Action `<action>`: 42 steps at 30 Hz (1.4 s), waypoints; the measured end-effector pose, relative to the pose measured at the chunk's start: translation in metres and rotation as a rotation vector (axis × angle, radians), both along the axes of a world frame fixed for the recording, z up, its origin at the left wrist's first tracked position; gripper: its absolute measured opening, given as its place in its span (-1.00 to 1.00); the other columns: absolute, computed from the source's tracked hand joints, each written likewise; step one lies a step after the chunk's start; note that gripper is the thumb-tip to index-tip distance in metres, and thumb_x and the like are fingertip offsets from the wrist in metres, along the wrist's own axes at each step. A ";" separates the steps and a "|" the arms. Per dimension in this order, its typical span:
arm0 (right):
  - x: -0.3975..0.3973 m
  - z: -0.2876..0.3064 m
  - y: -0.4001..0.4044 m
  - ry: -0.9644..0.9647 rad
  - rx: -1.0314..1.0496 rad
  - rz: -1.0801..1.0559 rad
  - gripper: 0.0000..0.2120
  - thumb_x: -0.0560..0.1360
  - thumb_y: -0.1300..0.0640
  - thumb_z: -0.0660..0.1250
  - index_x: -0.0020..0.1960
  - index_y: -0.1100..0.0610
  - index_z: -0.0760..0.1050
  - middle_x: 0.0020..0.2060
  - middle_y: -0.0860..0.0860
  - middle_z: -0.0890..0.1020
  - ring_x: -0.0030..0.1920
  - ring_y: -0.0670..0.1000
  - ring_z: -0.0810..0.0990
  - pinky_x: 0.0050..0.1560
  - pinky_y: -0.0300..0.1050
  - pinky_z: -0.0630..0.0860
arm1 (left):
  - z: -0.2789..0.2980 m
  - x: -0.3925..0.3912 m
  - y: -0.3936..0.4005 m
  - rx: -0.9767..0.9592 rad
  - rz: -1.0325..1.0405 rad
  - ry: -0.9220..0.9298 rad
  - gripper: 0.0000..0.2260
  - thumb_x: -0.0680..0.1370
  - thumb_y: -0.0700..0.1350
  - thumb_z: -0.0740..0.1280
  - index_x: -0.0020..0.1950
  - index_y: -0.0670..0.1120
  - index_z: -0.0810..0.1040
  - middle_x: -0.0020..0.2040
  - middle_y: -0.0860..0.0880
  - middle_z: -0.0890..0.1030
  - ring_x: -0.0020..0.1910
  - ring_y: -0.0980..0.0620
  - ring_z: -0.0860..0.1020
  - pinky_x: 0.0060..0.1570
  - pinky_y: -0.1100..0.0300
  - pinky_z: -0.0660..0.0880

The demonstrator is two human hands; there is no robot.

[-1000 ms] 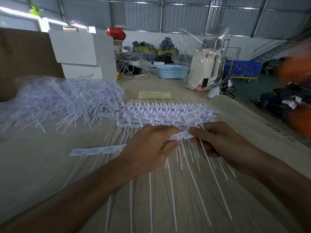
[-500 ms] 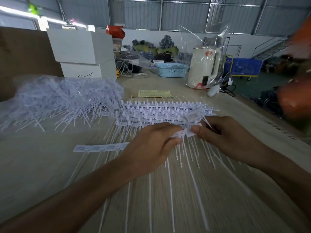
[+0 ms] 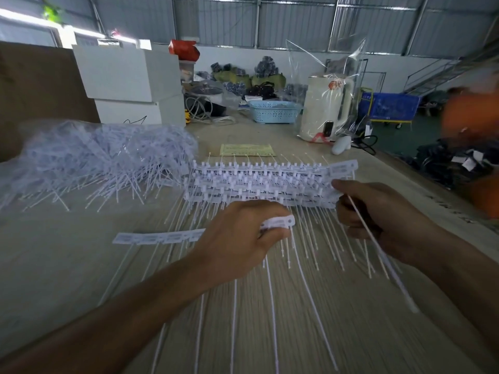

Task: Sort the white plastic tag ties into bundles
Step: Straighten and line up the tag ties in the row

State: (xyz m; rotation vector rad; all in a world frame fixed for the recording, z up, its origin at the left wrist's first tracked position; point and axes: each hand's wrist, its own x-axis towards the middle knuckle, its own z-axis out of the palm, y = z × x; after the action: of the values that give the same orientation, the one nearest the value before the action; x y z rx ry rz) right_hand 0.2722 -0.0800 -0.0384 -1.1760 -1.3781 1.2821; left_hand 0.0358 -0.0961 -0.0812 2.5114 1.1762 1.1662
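Head view: we look down along both forearms onto a pale wood-grain table [image 3: 67, 271] in a warehouse hall.
Left hand: the left hand [image 3: 237, 238] lies knuckles-up near the table's middle, its fingers curled in a closed grip round a flat white strip of joined tag heads [image 3: 159, 237]. The strip juts out to the left of the hand, and its rounded end shows at the fingertips on the right.
Right hand: the right hand [image 3: 378, 220] is curled in a closed grip on a single white plastic tag tie [image 3: 378, 249], whose thin tail slants down and to the right across the wrist. We cannot tell how the thumb lies.
Sorted stack: a layered white stack of tag-tie strips [image 3: 259, 184] rests on the table just beyond both hands, heads in rows, tails fanning toward us under the hands. The right hand's fingertips are at the stack's right end; we cannot confirm contact.
Loose supply: a clear plastic bag of tangled white tag ties [image 3: 94, 160] lies at the left, just beside the stack.
Other items: a yellow printed paper slip [image 3: 247, 149] lies behind the stack. Farther back stand two stacked white cardboard boxes [image 3: 129, 85], a light-blue perforated plastic basket [image 3: 274, 111] and a cream electric kettle wrapped in clear plastic [image 3: 326, 109].
Right edge: a blurred orange shape [image 3: 472, 114] shows; we cannot identify it.
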 end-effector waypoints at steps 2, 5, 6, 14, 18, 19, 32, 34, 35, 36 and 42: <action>0.000 0.000 -0.001 -0.001 0.019 0.008 -0.61 0.59 -0.02 0.29 -0.38 0.02 0.36 -0.50 0.06 0.38 -0.55 -0.06 0.17 -0.54 -0.22 0.07 | -0.001 0.001 0.002 0.022 0.019 -0.020 -0.80 0.55 0.04 0.36 0.12 0.03 0.65 -0.11 0.10 0.67 -0.19 0.15 0.60 -0.17 0.08 0.55; -0.003 -0.001 -0.003 0.039 0.006 0.027 -0.72 0.58 -0.09 0.31 -0.14 0.10 0.42 -0.44 0.10 0.47 -0.53 -0.07 0.18 -0.56 -0.25 0.10 | -0.002 0.000 0.003 0.050 0.038 -0.050 -0.82 0.59 0.05 0.33 0.14 0.08 0.62 -0.06 0.11 0.69 -0.13 0.15 0.63 -0.13 0.08 0.57; -0.004 -0.001 -0.003 0.039 0.008 0.040 -0.71 0.58 -0.11 0.31 -0.10 0.12 0.45 -0.45 0.08 0.44 -0.51 -0.07 0.17 -0.56 -0.24 0.11 | -0.002 -0.001 0.003 0.054 0.055 -0.056 -0.81 0.59 0.08 0.31 0.16 0.10 0.60 -0.03 0.10 0.69 -0.10 0.13 0.64 -0.10 0.05 0.59; -0.013 -0.007 -0.009 -0.181 0.146 0.144 -0.65 0.51 -0.14 0.35 -0.29 0.10 0.52 -0.42 -0.01 0.40 -0.45 -0.09 0.28 -0.41 -0.30 0.29 | 0.001 -0.003 0.003 0.039 0.091 -0.074 -0.67 0.60 0.12 0.22 0.30 0.08 0.60 -0.16 0.09 0.66 -0.22 0.17 0.58 -0.21 0.10 0.57; -0.014 -0.010 -0.009 -0.031 0.057 0.147 -0.72 0.53 -0.17 0.30 -0.05 0.06 0.53 -0.34 0.05 0.50 -0.38 -0.02 0.46 -0.37 -0.13 0.43 | 0.001 -0.002 0.004 -0.020 0.111 -0.051 -0.59 0.56 -0.03 0.19 0.40 -0.01 0.54 -0.12 0.08 0.58 -0.18 0.19 0.51 -0.11 0.21 0.50; -0.014 -0.011 -0.009 -0.011 0.035 0.150 -0.74 0.54 -0.17 0.29 -0.04 0.03 0.50 -0.36 0.06 0.47 -0.40 0.00 0.44 -0.39 -0.11 0.44 | 0.001 -0.002 0.004 -0.032 0.113 -0.046 -0.57 0.55 -0.04 0.18 0.41 -0.02 0.53 -0.09 0.07 0.59 -0.16 0.18 0.52 -0.08 0.21 0.50; -0.019 -0.010 -0.008 0.032 0.178 0.118 -0.73 0.63 0.07 0.22 0.02 0.12 0.68 -0.43 -0.03 0.25 -0.46 -0.08 0.16 -0.50 -0.28 0.20 | 0.002 -0.001 0.003 -0.034 0.108 -0.022 -0.62 0.56 -0.03 0.21 0.33 -0.06 0.59 -0.05 0.06 0.61 -0.07 0.10 0.54 0.00 0.13 0.50; -0.019 -0.009 -0.009 0.039 0.160 0.139 -0.66 0.59 -0.05 0.24 0.00 0.16 0.68 -0.44 0.00 0.31 -0.48 -0.07 0.20 -0.50 -0.25 0.21 | 0.000 -0.001 0.003 -0.030 0.103 -0.019 -0.63 0.56 -0.02 0.21 0.33 -0.04 0.58 -0.02 0.07 0.62 -0.05 0.11 0.54 0.01 0.12 0.51; -0.018 -0.008 -0.009 0.034 0.152 0.144 -0.60 0.57 -0.12 0.24 -0.01 0.18 0.68 -0.44 0.01 0.33 -0.48 -0.06 0.21 -0.50 -0.23 0.21 | 0.000 -0.001 0.003 -0.027 0.103 -0.021 -0.63 0.56 -0.02 0.22 0.33 -0.03 0.58 -0.01 0.08 0.62 -0.04 0.12 0.54 0.01 0.12 0.52; -0.018 -0.008 -0.010 0.029 0.149 0.142 -0.54 0.57 -0.17 0.23 -0.03 0.21 0.67 -0.45 0.02 0.34 -0.49 -0.05 0.22 -0.51 -0.21 0.21 | 0.000 -0.001 0.003 -0.025 0.104 -0.024 -0.63 0.56 -0.02 0.22 0.33 -0.02 0.58 0.00 0.09 0.62 -0.03 0.13 0.55 0.02 0.12 0.52; -0.020 -0.005 -0.013 0.055 0.175 0.085 -0.38 0.61 -0.26 0.13 -0.28 0.26 0.52 -0.53 0.08 0.31 -0.53 0.02 0.18 -0.50 -0.22 0.20 | -0.001 0.000 0.002 -0.027 0.101 -0.039 -0.65 0.56 0.00 0.25 0.33 0.03 0.56 0.12 0.07 0.64 0.06 0.12 0.57 0.06 0.07 0.54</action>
State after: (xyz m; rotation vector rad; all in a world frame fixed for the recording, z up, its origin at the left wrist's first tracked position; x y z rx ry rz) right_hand 0.2523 -0.0928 -0.0436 -0.9657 -1.4811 1.2164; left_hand 0.0359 -0.0945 -0.0827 2.4235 1.3129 1.2085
